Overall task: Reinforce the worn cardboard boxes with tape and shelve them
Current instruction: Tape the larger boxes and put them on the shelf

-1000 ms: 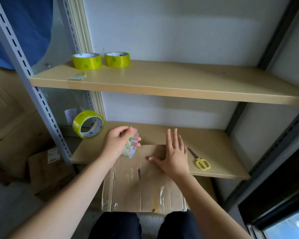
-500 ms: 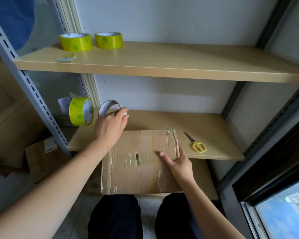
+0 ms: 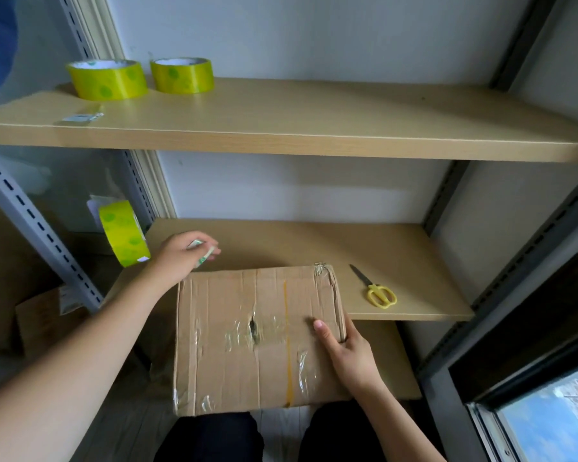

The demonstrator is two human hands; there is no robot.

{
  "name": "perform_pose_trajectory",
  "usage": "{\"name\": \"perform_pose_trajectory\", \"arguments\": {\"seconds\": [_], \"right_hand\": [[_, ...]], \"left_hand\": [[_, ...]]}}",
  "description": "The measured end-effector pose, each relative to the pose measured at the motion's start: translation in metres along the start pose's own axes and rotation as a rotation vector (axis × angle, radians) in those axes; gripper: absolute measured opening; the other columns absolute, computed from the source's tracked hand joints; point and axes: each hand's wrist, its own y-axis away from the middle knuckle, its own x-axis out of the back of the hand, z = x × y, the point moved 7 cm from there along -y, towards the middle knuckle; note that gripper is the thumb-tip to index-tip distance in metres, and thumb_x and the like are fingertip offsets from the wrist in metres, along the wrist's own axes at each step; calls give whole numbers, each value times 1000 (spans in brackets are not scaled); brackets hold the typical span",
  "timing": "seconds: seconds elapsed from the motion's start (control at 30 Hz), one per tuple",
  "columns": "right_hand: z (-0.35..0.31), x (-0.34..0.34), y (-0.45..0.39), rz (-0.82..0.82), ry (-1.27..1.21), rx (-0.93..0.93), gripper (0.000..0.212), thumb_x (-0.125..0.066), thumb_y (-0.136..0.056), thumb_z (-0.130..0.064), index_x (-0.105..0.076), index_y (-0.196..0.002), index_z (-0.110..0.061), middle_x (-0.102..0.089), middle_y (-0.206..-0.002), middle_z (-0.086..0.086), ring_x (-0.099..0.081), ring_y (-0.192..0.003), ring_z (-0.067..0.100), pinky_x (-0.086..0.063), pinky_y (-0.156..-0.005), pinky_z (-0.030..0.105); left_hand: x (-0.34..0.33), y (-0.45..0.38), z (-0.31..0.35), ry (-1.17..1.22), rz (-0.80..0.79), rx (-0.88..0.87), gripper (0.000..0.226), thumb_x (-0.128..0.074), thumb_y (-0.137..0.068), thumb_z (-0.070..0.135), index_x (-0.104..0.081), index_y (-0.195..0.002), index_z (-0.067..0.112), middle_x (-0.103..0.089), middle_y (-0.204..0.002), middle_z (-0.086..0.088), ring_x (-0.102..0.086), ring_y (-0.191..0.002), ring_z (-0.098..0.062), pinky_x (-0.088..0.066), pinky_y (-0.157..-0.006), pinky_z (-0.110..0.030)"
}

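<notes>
So my left hand (image 3: 184, 253) is curled around a small, nearly used-up roll of tape (image 3: 203, 255), only a sliver of the core pokes out past my fingers, hovering just over the lower shelf (image 3: 314, 243) behind the box. My right hand (image 3: 346, 350) is clamped on the right edge of the cardboard box (image 3: 257, 338), thumb on top, fingers wrapped down the side.

The box is half on my lap, with its far end propped against the front lip of that shelf. That's the sketchy part: one hand holding it, and if I reach with the roll and ease my grip, I reckon it slides off toward the floor.

Second worry is the split (image 3: 253, 330) in the middle of the top panel. The old clear tape over it is all wrinkled, so fresh tape laid over that mess probably won't stick flat. And with a roll this thin I might just run out halfway across.

Scissors (image 3: 376, 288) are on the shelf just right of the box, so cutting means letting go with my right hand. A fat yellow-green roll (image 3: 124, 238) stands on edge at the shelf's left end and looks ready to roll off if I bump it. Two more rolls (image 3: 141, 78) sit on the upper shelf (image 3: 314, 128).
</notes>
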Motion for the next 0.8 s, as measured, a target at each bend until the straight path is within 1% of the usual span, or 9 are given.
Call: {"name": "perform_pose_trajectory", "arguments": {"seconds": [0.13, 0.23, 0.3, 0.4, 0.47, 0.57, 0.67, 0.73, 0.8], "right_hand": [[4, -4, 0, -36, -43, -44, 79, -56, -62, -85, -52, -132, -49, -71, -107, -24, -65, -95, -8, -53, -90, 23], [4, -3, -6, -98, -126, -131, 82, -39, -68, -94, -53, -133, -46, -63, -125, -23, -58, -116, -1, -45, -102, 26], [3, 1, -21, -152, -257, -256, 92, -26, -72, -93, -60, -132, -33, -64, -131, -9, -57, -124, 13, -40, -109, 37], [-14, 4, -49, -120, -329, -340, 94, -28, -78, -87, -56, -138, -20, -62, -135, 6, -55, -127, 28, -40, -111, 44], [-23, -2, -60, -113, -316, -365, 83, -34, -87, -80, -58, -137, -18, -62, -134, 8, -54, -127, 29, -39, -113, 47], [-19, -11, -68, -114, -380, -447, 65, -39, -96, -65, -73, -117, -13, -71, -116, 13, -66, -111, 27, -52, -99, 41], [-21, -7, -63, -182, -518, -418, 58, -36, -100, -54, -82, -89, -20, -77, -97, 8, -74, -86, 20, -58, -68, 30], [-23, 3, -60, -151, -616, -408, 54, -40, -98, -51, -82, -85, -18, -77, -96, 9, -74, -84, 22, -59, -73, 34], [-34, 12, -56, -137, -708, -362, 52, -47, -94, -56, -80, -98, -16, -75, -103, 11, -73, -93, 25, -56, -85, 39]], "left_hand": [[-1, -2, -14, 218, 72, 14, 18, -50, -100, -2, -65, -108, -9, -70, -103, -30, -70, -92, -35, -57, -77, -24], [3, -1, -20, 309, 148, 12, 17, -52, -98, -2, -67, -105, -8, -72, -97, -26, -72, -88, -30, -58, -77, -23], [6, -2, -24, 382, 159, 24, 18, -53, -97, 0, -69, -104, -4, -73, -97, -25, -73, -90, -30, -55, -82, -30], [11, -7, -35, 423, 197, 40, 18, -54, -98, 4, -70, -105, -1, -77, -94, -15, -76, -89, -23, -55, -78, -32], [10, -14, -40, 460, 238, 55, 17, -50, -101, 1, -65, -105, -6, -78, -82, -5, -76, -78, -15, -58, -69, -23], [-1, -23, -39, 559, 202, 114, 23, -35, -105, -4, -57, -96, -2, -74, -65, 2, -73, -62, -9, -56, -57, -16], [1, -24, -12, 606, 199, -13, 30, -28, -105, -5, -54, -93, 3, -75, -68, 2, -74, -67, -10, -58, -65, -18], [3, -20, 16, 646, 196, -137, 28, -30, -104, -5, -56, -97, 5, -77, -77, 5, -75, -78, -10, -58, -71, -20], [7, -10, 41, 640, 225, -232, 26, -34, -105, -3, -58, -102, 7, -78, -85, 7, -75, -87, -10, -58, -84, -25]]}}
